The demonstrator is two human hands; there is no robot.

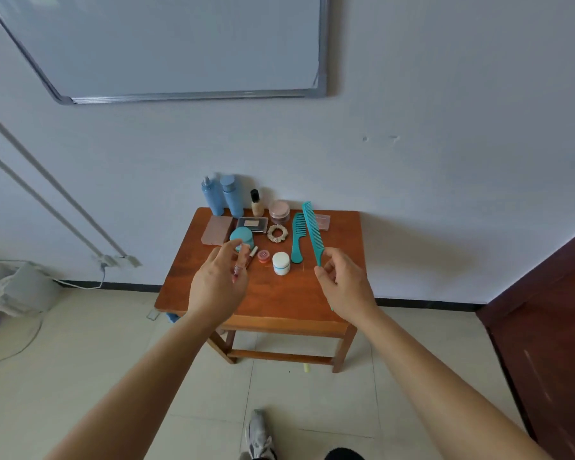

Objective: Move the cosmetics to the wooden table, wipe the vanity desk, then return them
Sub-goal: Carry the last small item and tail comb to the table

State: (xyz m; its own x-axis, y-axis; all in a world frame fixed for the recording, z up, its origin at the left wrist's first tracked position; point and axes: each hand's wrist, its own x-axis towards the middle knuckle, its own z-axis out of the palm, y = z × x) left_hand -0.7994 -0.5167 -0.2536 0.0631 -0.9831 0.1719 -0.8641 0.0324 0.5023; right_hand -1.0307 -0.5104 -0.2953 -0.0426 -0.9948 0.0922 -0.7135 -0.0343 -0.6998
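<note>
**A:** What is my right grip doing?

**B:** Your right grip (346,287) pinches the thin tail of a teal comb (312,230) between thumb and curled fingers. The comb slants up and away from it, above the wooden worktop (341,260).

**A:** And the left?

**B:** Your left grip (218,287) has its fingers curled round a slim tube (236,273) with a reddish end, held over the worktop's near left part.

**A:** What lies between the two grips?

**B:** A white jar (281,263) stands about midway. A small red pot (263,255) sits nearer your left grip, with a second tube (253,254) just beside your left fingertips. A wide comb (297,237) lies flat just left of the held comb.

**A:** Beyond my left grip?

**B:** A teal jar (243,236) is just past the fingertips. Behind it are a pink box (217,230) and a dark palette (252,224), then two blue bottles (232,196) at the wall. A scrunchie (277,233), a foundation bottle (256,204) and a pink jar (279,210) sit further right. A clear case (325,222) lies well beyond your right grip.
</note>
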